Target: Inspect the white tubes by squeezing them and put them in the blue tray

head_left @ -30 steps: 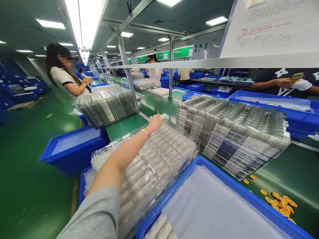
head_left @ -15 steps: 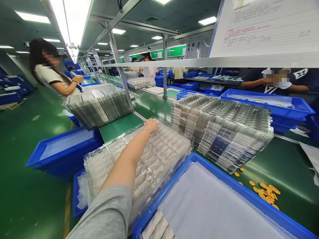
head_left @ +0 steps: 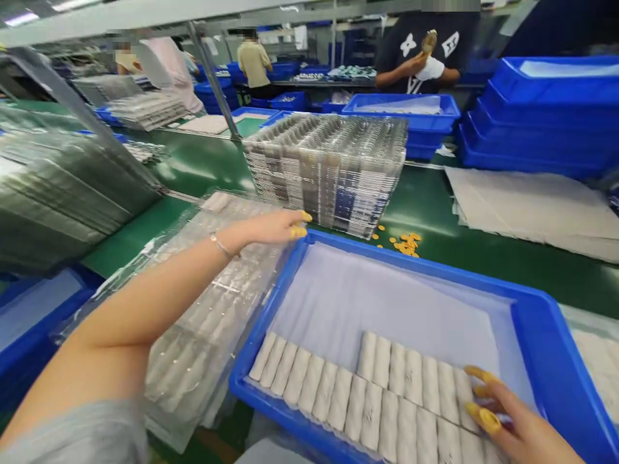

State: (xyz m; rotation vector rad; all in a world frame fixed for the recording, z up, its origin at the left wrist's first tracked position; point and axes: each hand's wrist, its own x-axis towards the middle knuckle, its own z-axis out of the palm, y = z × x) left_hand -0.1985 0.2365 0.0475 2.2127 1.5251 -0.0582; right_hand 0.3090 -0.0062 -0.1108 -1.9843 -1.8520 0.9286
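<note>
Head view: the left hand (head_left: 271,229), open with its fingers flat, lies on the far corner of the clear blister trays (head_left: 207,316), just beside the far left corner of the blue bin (head_left: 536,309). The right hand (head_left: 512,425), open and spread, rests its fingertips on the white rolled pieces (head_left: 367,399) along the bin's near edge. One row and part of a second are laid. Most of the white liner (head_left: 387,303) is bare.

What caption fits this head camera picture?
Left hand over clear trays, right hand on wrapped rolls in a blue bin.
</note>
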